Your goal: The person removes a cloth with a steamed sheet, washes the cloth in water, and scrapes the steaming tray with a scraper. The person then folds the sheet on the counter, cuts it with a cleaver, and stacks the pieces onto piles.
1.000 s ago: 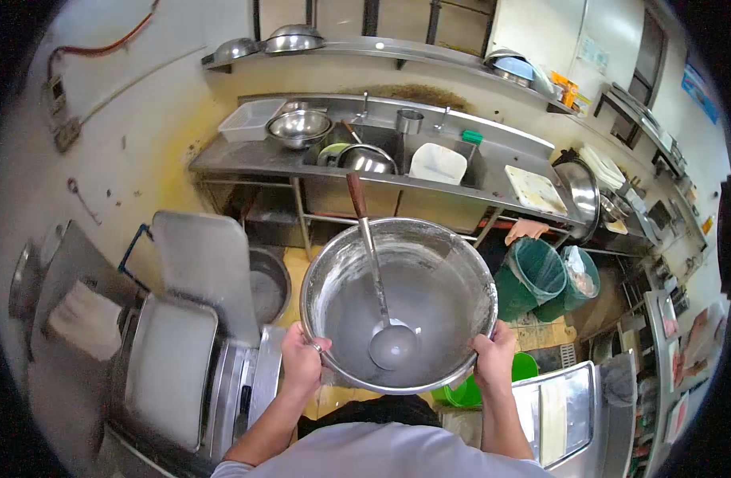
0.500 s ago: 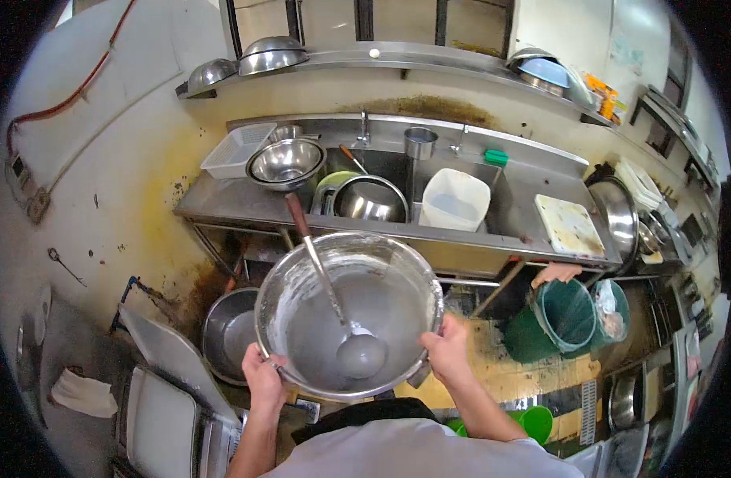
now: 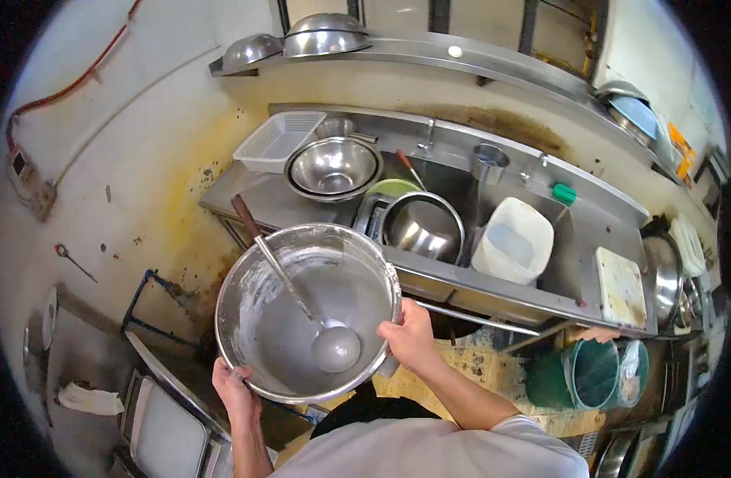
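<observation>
Between my two hands is a large steel mixing bowl [image 3: 258, 334], its inner wall smeared with white residue. A ladle [image 3: 336, 349] with a dark wooden handle rests inside, its round head at the bottom and the handle leaning out over the far left rim. My left hand [image 3: 234, 382] is closed on the near left rim. On the right side, my right hand [image 3: 409, 334] grips the rim with the thumb on top. The fingers beneath the bowl are partly hidden.
Ahead runs a steel sink counter [image 3: 250, 199] with stacked bowls [image 3: 333, 169], a pot [image 3: 423, 227] and a white tub [image 3: 515, 239]. A cutting board [image 3: 620, 287] lies at right. Green bins [image 3: 592, 374] stand on the floor; trays [image 3: 170, 434] are at lower left.
The bowl, held in both hands with the ladle in it, has shifted left in view. The view has turned, and the sink counter now appears larger and farther right.
</observation>
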Tool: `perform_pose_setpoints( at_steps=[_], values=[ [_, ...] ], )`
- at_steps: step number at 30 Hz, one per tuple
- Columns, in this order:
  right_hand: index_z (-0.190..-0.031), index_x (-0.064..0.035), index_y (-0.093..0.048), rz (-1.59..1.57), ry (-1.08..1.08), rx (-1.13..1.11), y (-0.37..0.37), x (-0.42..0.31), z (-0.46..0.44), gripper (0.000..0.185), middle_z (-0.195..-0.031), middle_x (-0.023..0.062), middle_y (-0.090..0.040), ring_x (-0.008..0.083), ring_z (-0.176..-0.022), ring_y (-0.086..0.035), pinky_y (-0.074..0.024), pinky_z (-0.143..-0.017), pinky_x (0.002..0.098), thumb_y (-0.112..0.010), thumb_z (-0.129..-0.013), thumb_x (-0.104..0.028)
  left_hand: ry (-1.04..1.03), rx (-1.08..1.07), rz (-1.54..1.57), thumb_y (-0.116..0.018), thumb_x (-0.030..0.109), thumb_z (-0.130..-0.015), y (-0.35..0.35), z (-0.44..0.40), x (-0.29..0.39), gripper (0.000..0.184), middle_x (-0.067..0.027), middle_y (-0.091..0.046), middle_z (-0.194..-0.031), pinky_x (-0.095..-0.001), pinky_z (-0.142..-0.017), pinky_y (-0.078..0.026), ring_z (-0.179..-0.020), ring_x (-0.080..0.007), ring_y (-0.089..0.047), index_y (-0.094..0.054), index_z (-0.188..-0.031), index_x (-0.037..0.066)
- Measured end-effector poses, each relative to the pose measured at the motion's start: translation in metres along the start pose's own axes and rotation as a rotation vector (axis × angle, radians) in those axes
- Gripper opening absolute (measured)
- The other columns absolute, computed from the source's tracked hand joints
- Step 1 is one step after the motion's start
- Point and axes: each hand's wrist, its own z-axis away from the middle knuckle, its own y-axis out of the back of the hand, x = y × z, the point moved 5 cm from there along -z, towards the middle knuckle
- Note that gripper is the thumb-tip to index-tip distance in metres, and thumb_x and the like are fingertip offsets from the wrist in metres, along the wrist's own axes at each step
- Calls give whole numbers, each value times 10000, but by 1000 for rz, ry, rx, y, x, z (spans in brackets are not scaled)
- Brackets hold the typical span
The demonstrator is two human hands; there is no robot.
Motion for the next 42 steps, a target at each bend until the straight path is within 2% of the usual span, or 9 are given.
perform_pose_setpoints(
  at_steps=[12,19,26,33,38,39,40,41,42],
  values=[
    [-837,36,-588,-11,21,-183,-136,-11,-172,197,-718,85,-602,161,-651,-559,-459,-605,313,-672,-708,-87,-90,158,47,-505,-25,-696,-3,-160,22,202,-70,-584,-875,-314,-744,-517,-756,-176,-575,-486,-889,31],
    [-799,16,-535,47,160,-235,-171,-19,-266,146,-679,73,-582,162,-509,-570,-461,-454,329,-649,-729,-45,-116,267,42,-484,-67,-690,-46,-215,40,207,-85,-604,-902,-321,-765,-523,-782,-182,-588,-504,-880,15],
    [-807,6,-521,-212,-46,-312,-201,-30,-377,141,-685,77,-569,159,-492,-570,-473,-396,315,-642,-739,-19,-164,256,11,-466,-77,-721,-93,-313,36,173,-81,-579,-863,-291,-712,-492,-735,-175,-553,-507,-872,-4],
    [-777,-12,-482,-207,20,-340,-245,-24,-488,172,-670,73,-537,152,-435,-527,-424,-342,313,-646,-732,17,-198,295,38,-453,-59,-808,-129,-403,19,126,-31,-557,-774,-268,-654,-439,-685,-129,-521,-498,-808,59],
    [-1003,13,-592,-297,-151,-653,-259,-27,-556,187,-838,101,-651,182,-694,-650,-553,-587,328,-669,-932,-141,-257,432,84,-495,15,-836,-150,-465,13,73,-24,-514,-752,-315,-566,-437,-647,-148,-508,-469,-823,81],
    [-1014,-20,-599,-256,-92,-564,-238,-28,-568,204,-903,99,-653,172,-705,-651,-540,-567,310,-688,-933,-185,-265,432,66,-487,-1,-830,-157,-472,16,73,-33,-524,-760,-308,-590,-434,-658,-149,-508,-481,-819,70],
    [-1069,-9,-599,98,265,-294,-206,2,-605,362,-936,108,-650,231,-829,-647,-546,-719,381,-756,-872,-269,-272,432,48,-479,-17,-824,-164,-477,19,79,-43,-533,-768,-302,-615,-432,-669,-151,-508,-493,-815,59],
    [-1079,-5,-595,206,353,-37,-162,-7,-606,394,-938,142,-654,283,-847,-644,-522,-794,408,-780,-827,-244,-279,432,29,-470,-34,-818,-171,-483,21,89,-52,-543,-776,-296,-639,-430,-680,-152,-507,-505,-811,48],
    [-1103,1,-589,596,727,372,-116,-6,-602,411,-984,169,-640,286,-923,-625,-507,-818,423,-778,-791,-189,-301,488,-35,-501,-20,-813,-176,-490,22,66,-42,-526,-745,-297,-587,-409,-631,-142,-485,-500,-817,46]
  ],
)
